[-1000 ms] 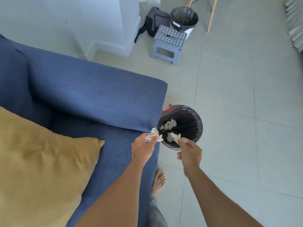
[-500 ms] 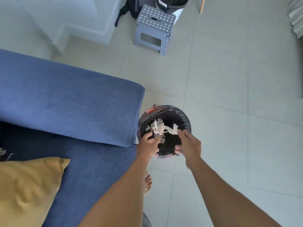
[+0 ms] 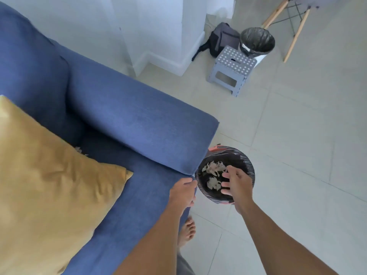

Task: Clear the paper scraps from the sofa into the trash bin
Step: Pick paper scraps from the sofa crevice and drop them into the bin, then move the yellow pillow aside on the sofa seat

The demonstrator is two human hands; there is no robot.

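— Where are the paper scraps (image 3: 214, 170)?
— Inside the black-lined trash bin (image 3: 246, 163), on the floor beside the blue sofa (image 3: 139, 124) arm.
— The hands?
— Right hand (image 3: 236, 184) is above the bin, fingers spread, empty. Left hand (image 3: 182, 193) is loosely curled by the sofa's edge, holding nothing.

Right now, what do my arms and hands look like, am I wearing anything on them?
Nothing is worn on either. The left hand and right hand are bare, with no gloves, rings, watch or bands showing. Both forearms are uncovered as far as the frame shows, with no sleeves in view.
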